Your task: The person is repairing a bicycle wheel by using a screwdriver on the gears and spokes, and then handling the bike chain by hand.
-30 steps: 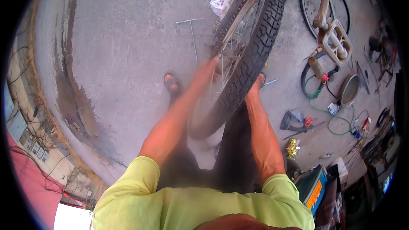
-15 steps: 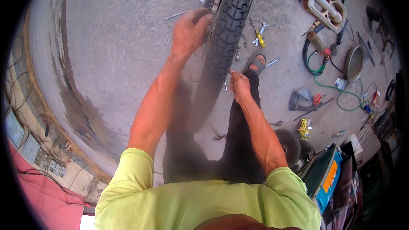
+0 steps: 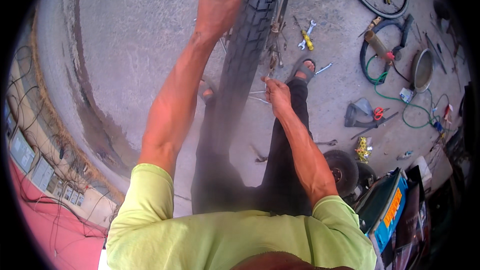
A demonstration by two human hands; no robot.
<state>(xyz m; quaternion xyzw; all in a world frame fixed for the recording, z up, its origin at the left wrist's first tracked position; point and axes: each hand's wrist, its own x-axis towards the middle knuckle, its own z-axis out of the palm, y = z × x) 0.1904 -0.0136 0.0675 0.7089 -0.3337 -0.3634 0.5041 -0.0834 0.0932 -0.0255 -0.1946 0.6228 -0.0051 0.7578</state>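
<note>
Here, left hand [image 3: 217, 7] beside tyre [image 3: 248, 35], orange label [image 3: 392, 208], blue box [image 3: 378, 210]

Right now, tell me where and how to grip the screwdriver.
Take the screwdriver, I'd judge, by its thick yellow handle, from the right. It lies handle toward you, shaft away, one end of the wrench just left of the handle.

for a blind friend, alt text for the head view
A person has the left hand beside a treaded bicycle tyre, the right hand lower in view on its other side. A wrench and yellow-handled screwdriver lie on the ground.
</note>
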